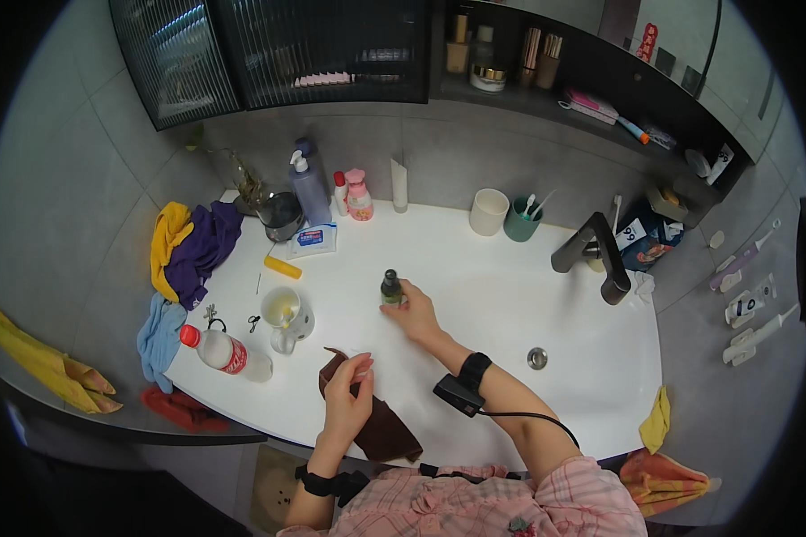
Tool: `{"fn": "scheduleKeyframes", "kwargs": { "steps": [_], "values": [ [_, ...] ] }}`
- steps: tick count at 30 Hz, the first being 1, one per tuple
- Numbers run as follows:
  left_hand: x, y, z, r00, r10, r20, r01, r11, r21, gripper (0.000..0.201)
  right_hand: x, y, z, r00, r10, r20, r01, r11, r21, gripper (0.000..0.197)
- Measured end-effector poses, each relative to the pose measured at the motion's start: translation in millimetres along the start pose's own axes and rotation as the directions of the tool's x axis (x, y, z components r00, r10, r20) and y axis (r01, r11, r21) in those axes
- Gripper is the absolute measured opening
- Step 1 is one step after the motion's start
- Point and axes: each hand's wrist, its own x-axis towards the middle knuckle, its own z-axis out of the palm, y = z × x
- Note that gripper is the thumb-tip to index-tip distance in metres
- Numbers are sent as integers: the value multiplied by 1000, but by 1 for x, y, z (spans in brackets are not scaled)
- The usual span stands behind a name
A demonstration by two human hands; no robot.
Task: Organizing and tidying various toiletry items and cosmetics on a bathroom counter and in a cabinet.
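White washbasin counter (475, 259) against grey tile wall (54, 188), stuff crowded along the back and left. Small green bottle (390, 288) with dark cap sits left of the basin's bowl, mid-counter. Right hand (412, 313) has it: thumb and fingers closed around the lower body, coming in from the bottle's right. Long axis runs roughly upright, cap up and clear of the fingers. Left hand (347, 394) is the farther one; bottle lies ahead and slightly right of its fingertips, gap between. Left fingers are curled with tips drawn together; can't tell if they pinch anything. Brown cloth (392, 434) lies by the left hand, partly covered by it, long side slanting toward the front edge. Mug (304, 322) stands left of both hands, something yellow inside, not identifiable. Hard to read: bottle's base is behind the right fingers, so contact with the counter is unclear; contents and any label too small.
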Motion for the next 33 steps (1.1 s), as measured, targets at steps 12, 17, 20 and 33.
{"fn": "scheduleKeyframes", "kwargs": {
  "steps": [12,17,20,33],
  "values": [
    [9,-26,20,990,107,94,-123,977,174,25,-45,-46,-65,999,32,-36,-32,999,14,72],
    [4,-51,22,989,109,101,-128,970,205,24,-127,-122,-226,758,-445,-476,173,842,-512,55],
    [1,-64,38,924,273,268,-340,908,245,26,-218,-148,-335,492,-529,-692,-286,652,-702,51],
    [-12,-36,48,866,354,354,-495,709,503,21,-423,-220,-424,87,-651,-754,-748,457,-482,39]
  ]
}}
